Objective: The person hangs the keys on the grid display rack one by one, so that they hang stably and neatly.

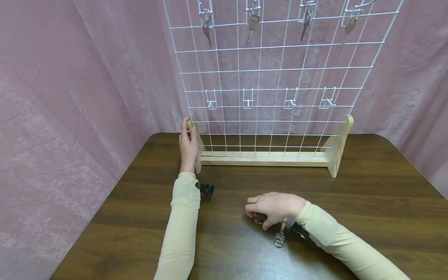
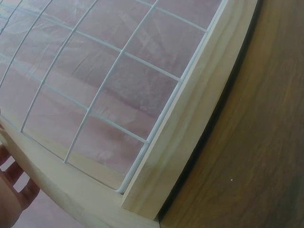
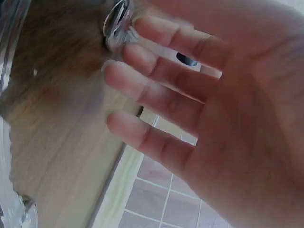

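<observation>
Head view: the left hand (image 1: 189, 146) sat left of centre, fingers and thumb closed about the upper end of a left wooden side (image 1: 198, 158) of the stand. A white wire grid (image 1: 259, 70) rose from it, with hanging keys (image 1: 252, 24) along the top of the frame and lower hooks (image 1: 248, 103) near the middle. At the lower centre, the right hand (image 1: 274, 206) arched over the worktop (image 1: 224, 241), thumb apart from the fingers, a ringed key (image 1: 259, 218) partly hidden between them. A loose key (image 1: 279, 239) lay just below that hand.

Left wrist view: the wooden side's end ran between digits at the lower left edge, a grip seen less clearly from the head; the grid's corner filled the middle.

Right wrist view: the palm side appeared, hidden from the head. Four fingers reached leftward, gently bent and spread; the ringed key was at the upper centre, just beside the uppermost fingertip. Whether it touched I cannot tell.
</observation>
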A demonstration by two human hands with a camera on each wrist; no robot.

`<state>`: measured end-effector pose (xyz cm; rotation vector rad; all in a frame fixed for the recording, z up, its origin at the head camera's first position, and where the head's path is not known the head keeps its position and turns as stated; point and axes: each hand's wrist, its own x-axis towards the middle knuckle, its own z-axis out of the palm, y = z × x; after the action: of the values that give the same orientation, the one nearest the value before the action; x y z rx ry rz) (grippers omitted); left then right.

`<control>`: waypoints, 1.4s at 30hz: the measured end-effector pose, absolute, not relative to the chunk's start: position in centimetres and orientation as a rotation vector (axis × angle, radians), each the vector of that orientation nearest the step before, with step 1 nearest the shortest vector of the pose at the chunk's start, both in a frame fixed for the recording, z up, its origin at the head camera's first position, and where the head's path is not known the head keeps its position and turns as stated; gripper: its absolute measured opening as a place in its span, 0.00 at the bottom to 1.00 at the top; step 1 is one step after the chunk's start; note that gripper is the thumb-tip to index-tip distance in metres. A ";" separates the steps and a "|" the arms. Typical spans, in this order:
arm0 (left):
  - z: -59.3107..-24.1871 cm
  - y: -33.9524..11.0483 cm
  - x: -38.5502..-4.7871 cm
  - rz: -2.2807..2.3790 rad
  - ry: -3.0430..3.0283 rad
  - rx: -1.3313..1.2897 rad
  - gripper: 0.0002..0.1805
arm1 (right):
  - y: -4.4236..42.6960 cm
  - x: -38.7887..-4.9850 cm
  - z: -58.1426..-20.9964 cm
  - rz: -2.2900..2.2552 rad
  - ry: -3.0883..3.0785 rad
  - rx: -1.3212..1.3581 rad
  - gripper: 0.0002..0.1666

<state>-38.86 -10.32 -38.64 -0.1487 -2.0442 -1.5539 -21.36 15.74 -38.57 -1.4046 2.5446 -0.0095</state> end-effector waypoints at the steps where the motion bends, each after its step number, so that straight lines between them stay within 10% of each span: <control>1: -38.6 -10.3 -38.9 -1.550 -2.046 -0.150 0.22 | 15.7 -21.3 -38.5 -0.012 2.540 -1.394 0.22; 42: -38.7 -10.2 -38.7 -1.535 -2.049 -0.129 0.22 | 15.8 -21.0 -38.8 -0.062 2.477 -1.457 0.21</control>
<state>-38.70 -10.21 -38.70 -0.1290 -2.0491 -1.5348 -21.02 15.80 -38.78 -1.4575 2.4766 -0.0618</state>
